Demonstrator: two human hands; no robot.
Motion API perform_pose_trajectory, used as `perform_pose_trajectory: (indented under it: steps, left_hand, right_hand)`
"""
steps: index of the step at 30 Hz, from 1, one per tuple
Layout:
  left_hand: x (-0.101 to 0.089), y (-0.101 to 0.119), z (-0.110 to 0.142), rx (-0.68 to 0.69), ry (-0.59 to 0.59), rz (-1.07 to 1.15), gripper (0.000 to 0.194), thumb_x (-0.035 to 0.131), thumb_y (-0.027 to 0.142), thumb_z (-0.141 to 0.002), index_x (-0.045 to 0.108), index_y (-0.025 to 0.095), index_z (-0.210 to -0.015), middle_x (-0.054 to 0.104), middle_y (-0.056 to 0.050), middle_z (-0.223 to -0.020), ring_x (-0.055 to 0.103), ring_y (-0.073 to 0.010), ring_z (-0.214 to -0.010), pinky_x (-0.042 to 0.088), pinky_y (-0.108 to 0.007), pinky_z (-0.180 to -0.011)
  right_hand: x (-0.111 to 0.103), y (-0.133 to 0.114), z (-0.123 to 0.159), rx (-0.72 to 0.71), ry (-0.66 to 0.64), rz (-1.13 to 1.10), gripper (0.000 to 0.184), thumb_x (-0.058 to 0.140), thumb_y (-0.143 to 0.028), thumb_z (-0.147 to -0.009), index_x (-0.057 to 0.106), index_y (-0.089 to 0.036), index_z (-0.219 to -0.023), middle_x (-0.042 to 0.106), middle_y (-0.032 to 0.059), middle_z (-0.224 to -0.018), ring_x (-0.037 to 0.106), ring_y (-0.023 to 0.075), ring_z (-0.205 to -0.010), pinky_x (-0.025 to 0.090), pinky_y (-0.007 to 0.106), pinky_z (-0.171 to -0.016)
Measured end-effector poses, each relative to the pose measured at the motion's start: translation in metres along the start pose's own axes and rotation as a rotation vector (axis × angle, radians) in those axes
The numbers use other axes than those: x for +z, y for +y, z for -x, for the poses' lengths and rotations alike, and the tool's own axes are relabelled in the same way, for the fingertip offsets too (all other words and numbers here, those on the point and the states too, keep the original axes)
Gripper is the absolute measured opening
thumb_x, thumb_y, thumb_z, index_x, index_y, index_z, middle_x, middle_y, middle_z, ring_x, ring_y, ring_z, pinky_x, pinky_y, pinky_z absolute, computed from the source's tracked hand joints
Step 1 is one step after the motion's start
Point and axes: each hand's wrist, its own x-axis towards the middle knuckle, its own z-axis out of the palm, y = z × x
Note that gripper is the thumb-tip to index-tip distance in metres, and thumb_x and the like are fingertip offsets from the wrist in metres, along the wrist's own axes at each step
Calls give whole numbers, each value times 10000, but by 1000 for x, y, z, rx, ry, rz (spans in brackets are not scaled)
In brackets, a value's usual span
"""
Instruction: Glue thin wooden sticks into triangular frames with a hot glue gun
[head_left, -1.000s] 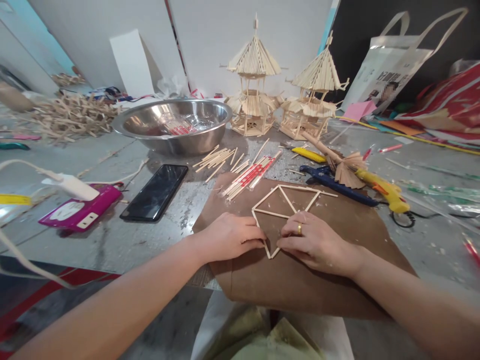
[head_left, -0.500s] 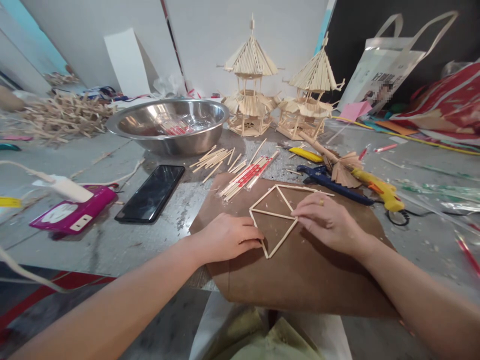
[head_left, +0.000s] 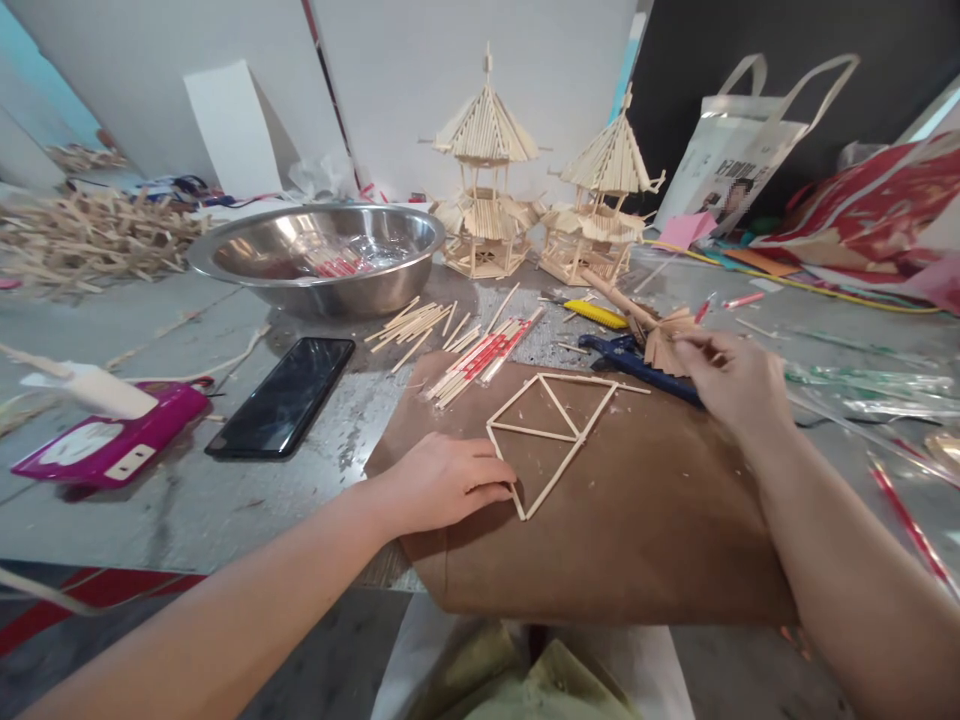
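A flat frame of thin wooden sticks [head_left: 534, 432] lies on a brown sheet [head_left: 600, 540], with two inner sticks meeting at its right side. My left hand [head_left: 454, 482] rests at the frame's left edge, fingertips closed on the lower left stick. Beyond the frame's right end, my right hand [head_left: 739, 385] is closed over the spot where the yellow glue gun lay. That hand hides the gun, so its hold is unclear. Close by its fingers are a fanned brown paper piece [head_left: 667, 342] and a blue-handled tool [head_left: 637, 368].
Loose sticks [head_left: 412, 325] and red-marked packets of sticks [head_left: 487, 358] lie behind the sheet. Farther back stand a steel basin [head_left: 345, 290] and two stick pagodas [head_left: 487, 140]. A phone [head_left: 285, 398] and a purple power block [head_left: 120, 435] with cables are at left; a yellow cutter [head_left: 596, 313] is at right.
My right hand has left the frame's right corner and moved right to the glue gun's spot. The frame's right-hand stick now shows fully. My left hand stays on the frame. The view has shifted slightly.
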Motion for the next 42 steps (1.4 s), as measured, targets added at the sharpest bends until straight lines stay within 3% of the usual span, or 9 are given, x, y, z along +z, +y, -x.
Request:
perform_pose_trajectory:
  steps: [4,7,13,17,20,26,32,37,42]
  left_hand:
    - [-1,1,-1,-5,-2,-12,242,375,319,-816,594,245,-887,615,25,-819,555,-77,-666,349,-184,-555]
    - [-2,1,-1,-10,3,-15,239,378,319,-814,594,247,-886,614,27,-818,555,-78,-673,348,-184,-558]
    - [0,0,-1,-4,5,-9,236,377,317,-814,588,247,-894,610,32,-826,555,-77,-691,348,-181,-565]
    - [1,0,0,-11,-1,-19,245,368,320,-817,584,252,-910,608,31,-836,556,-82,-698,351,-187,-573]
    - [1,0,0,-9,0,-19,251,361,325,-820,582,251,-914,608,32,-841,558,-86,-707,353,-192,-579]
    - [1,1,2,6,11,-29,256,344,324,-827,572,256,-921,603,33,-859,555,-80,-712,344,-189,-562]
    - [3,1,3,12,19,-55,262,336,326,-828,571,253,-920,602,26,-834,552,-80,-692,331,-192,-535]
    - [3,0,3,1,17,-60,261,346,324,-823,555,259,-965,600,24,-851,554,-88,-713,341,-195,-544]
    - [2,2,3,-11,1,-60,267,346,323,-818,557,258,-969,593,16,-832,551,-89,-713,350,-190,-545]
  right_hand:
    - [-2,37,-16,231,14,194,383,451,-368,-702,596,-108,-943,601,161,-800,522,272,-803,373,390,-693]
    - [1,54,-18,322,-109,263,468,421,-423,-704,553,-81,-996,570,206,-934,497,309,-888,356,416,-726]
    - [-2,57,-16,504,-176,402,528,416,-515,-669,533,-121,-1000,557,201,-922,508,337,-882,390,446,-668]
    - [-7,59,-18,648,-392,478,517,406,-567,-644,579,-135,-869,550,207,-943,508,372,-891,387,479,-662]
    - [-6,67,-19,684,-434,454,539,398,-567,-643,551,-134,-925,543,208,-967,506,367,-899,393,440,-643]
    - [-6,65,-18,779,-118,253,602,496,-540,-598,436,-126,-1030,546,174,-947,535,281,-821,389,343,-603]
    - [-7,41,-14,678,205,-11,626,613,-381,-543,369,-122,-1058,551,107,-851,512,177,-682,376,295,-590]
    - [-4,43,-16,642,163,3,563,612,-398,-510,478,-99,-968,553,133,-844,501,199,-681,371,326,-579]
    - [-1,46,-14,440,170,138,466,568,-381,-572,518,-69,-915,560,179,-824,528,246,-720,389,354,-608]
